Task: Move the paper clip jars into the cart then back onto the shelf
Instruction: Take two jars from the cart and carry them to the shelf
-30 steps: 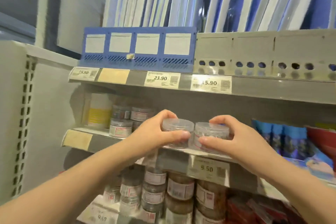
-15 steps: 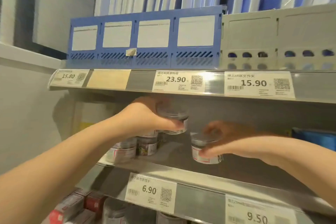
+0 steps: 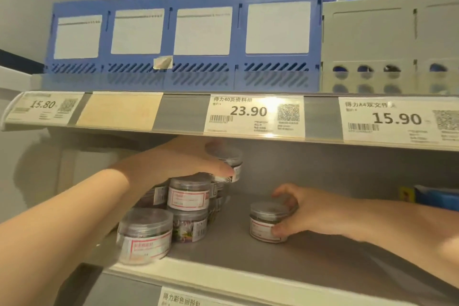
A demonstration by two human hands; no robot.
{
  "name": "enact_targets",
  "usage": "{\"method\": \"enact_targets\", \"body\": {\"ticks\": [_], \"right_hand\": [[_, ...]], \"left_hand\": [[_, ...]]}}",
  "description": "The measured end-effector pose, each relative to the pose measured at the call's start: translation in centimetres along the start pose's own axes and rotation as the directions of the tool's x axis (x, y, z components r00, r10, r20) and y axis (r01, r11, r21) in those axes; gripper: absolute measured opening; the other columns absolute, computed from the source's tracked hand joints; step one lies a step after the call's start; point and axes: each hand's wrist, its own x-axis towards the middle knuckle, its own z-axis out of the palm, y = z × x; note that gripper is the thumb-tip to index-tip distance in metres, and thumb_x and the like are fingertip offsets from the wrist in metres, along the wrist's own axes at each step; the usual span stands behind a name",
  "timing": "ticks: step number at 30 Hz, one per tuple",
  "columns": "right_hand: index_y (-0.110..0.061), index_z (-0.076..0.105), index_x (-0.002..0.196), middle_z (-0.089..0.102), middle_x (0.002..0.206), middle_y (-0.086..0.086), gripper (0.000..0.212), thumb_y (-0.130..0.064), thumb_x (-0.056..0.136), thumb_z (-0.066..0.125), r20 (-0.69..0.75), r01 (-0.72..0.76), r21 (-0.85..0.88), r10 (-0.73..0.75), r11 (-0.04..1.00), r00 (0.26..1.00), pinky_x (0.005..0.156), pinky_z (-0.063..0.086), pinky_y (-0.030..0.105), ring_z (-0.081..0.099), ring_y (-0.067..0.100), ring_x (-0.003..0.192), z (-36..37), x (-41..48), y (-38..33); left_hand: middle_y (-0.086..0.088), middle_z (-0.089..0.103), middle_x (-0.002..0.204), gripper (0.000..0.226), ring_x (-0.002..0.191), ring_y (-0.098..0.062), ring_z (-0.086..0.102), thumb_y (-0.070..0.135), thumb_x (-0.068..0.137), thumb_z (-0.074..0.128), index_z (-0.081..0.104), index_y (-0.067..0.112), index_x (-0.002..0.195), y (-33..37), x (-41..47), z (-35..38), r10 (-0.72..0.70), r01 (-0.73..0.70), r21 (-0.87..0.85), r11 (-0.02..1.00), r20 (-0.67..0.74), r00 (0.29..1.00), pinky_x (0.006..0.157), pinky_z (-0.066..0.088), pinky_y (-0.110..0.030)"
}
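Note:
Both my hands are inside the grey shelf (image 3: 310,263). My left hand (image 3: 178,159) grips a clear paper clip jar (image 3: 231,164) from above, holding it over a stack of several similar jars (image 3: 188,196) at the shelf's left. My right hand (image 3: 308,211) holds another clear jar (image 3: 267,222) with a red-framed label; this jar stands on the shelf floor, apart from the stack. One more jar (image 3: 146,238) sits at the shelf's front left edge, close to my left forearm.
A low shelf with price tags (image 3: 253,115) hangs just above my hands. On it stand blue file racks (image 3: 183,40) and a grey rack (image 3: 387,45). Blue packages (image 3: 437,196) lie at the right of the jar shelf.
Both hands have gone deeper into the shelf. The right jar has come down to rest on the shelf floor, and the left jar has moved over the stack. The view has moved closer.

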Motion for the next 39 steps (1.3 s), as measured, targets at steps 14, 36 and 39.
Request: {"method": "enact_targets", "body": {"ticks": [14,36,39], "right_hand": [[-0.018,0.036,0.138,0.046,0.112,-0.006,0.072,-0.024,0.078,0.075,-0.011,0.008,0.002,-0.008,1.000,1.000,0.068,0.038,0.012,0.048,0.009,0.097,1.6,6.2,0.3],[-0.016,0.038,0.136,0.055,0.127,-0.001,0.068,-0.024,0.079,0.075,-0.125,0.089,0.028,-0.085,0.996,0.988,0.073,0.033,0.013,0.049,0.008,0.097,4.2,9.0,0.2],[-0.016,0.039,0.136,0.055,0.128,0.000,0.068,-0.025,0.079,0.075,-0.123,0.086,0.026,-0.082,0.996,0.989,0.076,0.034,0.014,0.049,0.008,0.099,4.1,8.9,0.2]], "left_hand": [[0.006,0.054,0.127,0.056,0.114,-0.011,0.052,0.041,0.073,0.075,0.053,0.032,0.123,-0.1,-0.1,0.3,0.006,-0.001,-0.075,0.997,0.061,0.998,0.096,0.042,-0.025],[0.017,0.056,0.110,0.051,0.096,0.003,0.053,0.045,0.076,0.067,0.050,0.035,0.123,-0.1,-0.2,0.5,0.016,-0.016,0.011,1.000,0.028,0.999,0.080,0.041,-0.011],[0.016,0.056,0.111,0.052,0.096,0.003,0.053,0.045,0.076,0.067,0.049,0.034,0.124,-0.1,-0.3,0.5,0.016,-0.016,0.014,1.000,0.027,0.999,0.078,0.041,-0.010]]}}
